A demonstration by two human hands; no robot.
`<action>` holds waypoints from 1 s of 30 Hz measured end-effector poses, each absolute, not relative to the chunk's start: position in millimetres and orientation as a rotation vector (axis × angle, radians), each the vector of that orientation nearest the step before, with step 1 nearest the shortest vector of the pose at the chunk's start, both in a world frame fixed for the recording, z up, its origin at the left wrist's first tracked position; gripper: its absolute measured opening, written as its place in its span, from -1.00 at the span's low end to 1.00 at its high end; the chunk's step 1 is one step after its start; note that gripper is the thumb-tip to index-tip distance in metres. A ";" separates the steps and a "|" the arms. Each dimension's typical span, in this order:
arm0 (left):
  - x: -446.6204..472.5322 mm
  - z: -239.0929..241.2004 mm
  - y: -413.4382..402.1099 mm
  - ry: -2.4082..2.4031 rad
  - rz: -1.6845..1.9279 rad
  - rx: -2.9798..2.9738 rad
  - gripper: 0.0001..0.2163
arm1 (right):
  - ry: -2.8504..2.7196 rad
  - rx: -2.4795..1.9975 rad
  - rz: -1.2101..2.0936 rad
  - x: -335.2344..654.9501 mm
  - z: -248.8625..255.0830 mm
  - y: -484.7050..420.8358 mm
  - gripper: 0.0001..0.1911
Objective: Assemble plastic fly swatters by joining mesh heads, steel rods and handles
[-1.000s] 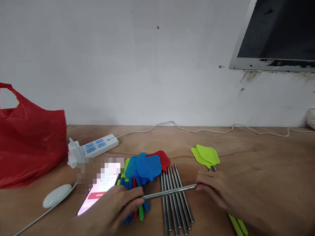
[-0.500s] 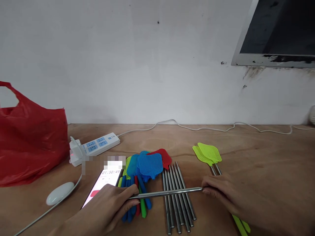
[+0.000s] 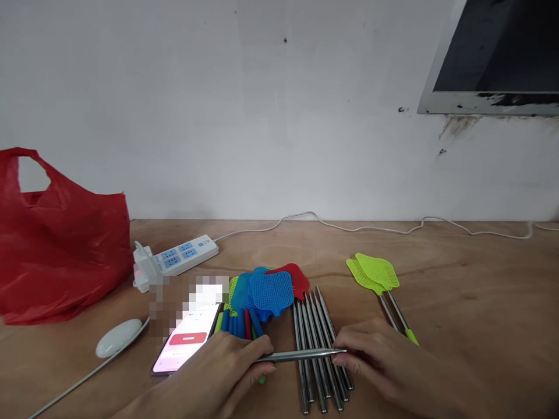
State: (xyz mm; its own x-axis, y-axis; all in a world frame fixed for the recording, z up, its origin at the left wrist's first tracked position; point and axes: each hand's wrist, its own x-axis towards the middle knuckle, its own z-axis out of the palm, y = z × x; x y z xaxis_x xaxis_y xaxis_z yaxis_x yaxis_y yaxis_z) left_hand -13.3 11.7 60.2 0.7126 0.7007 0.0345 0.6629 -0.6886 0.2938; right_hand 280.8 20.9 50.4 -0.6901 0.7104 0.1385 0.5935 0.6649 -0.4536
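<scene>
A slim metal telescopic rod (image 3: 301,354) lies level between my hands. My left hand (image 3: 236,364) is closed round its left end, thumb and fingers pressed together. At the tapered right tip, my right hand (image 3: 371,355) pinches with thumb and forefinger. Under and behind the rod, several more metal rods (image 3: 322,364) lie side by side on the table. Blue, red and green fly swatter heads (image 3: 271,291) overlap in a pile, and coloured handle grips (image 3: 239,323) lie in front of them, partly hidden by my left hand. Beyond my right hand are two lime fly swatters (image 3: 379,272) with metal shafts.
A lit phone (image 3: 187,334) lies left of the grips. Farther left are a white oval device (image 3: 119,337) on a cable, a power strip (image 3: 187,256) and a red plastic bag (image 3: 65,250). A white cord (image 3: 367,229) runs along the wall's foot.
My hands have come closer together, and the rod shows shorter between them. Both hands are slightly lower. The view has shifted a little left, and the phone's screen looks different.
</scene>
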 end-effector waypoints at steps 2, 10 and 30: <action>-14.2 57.9 11.4 1.092 0.223 2.671 -0.65 | -2.596 -1.043 0.542 283.7 52.0 22.1 -0.65; -13.3 38.7 4.8 1.167 0.223 2.586 -0.62 | -2.532 -1.073 0.645 274.2 48.5 15.4 -0.68; 17.1 55.8 9.5 1.024 0.102 2.781 -0.72 | -1.155 -1.382 1.337 296.7 36.0 91.0 -0.70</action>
State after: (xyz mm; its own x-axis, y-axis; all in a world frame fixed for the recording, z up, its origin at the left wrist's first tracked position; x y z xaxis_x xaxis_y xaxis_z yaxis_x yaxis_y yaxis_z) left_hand 17.1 9.5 55.8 0.7609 0.6489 0.0037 0.6368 -0.7478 0.1876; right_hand 296.7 91.0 36.0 -0.0067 0.9812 -0.1930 0.0480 -0.1924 -0.9801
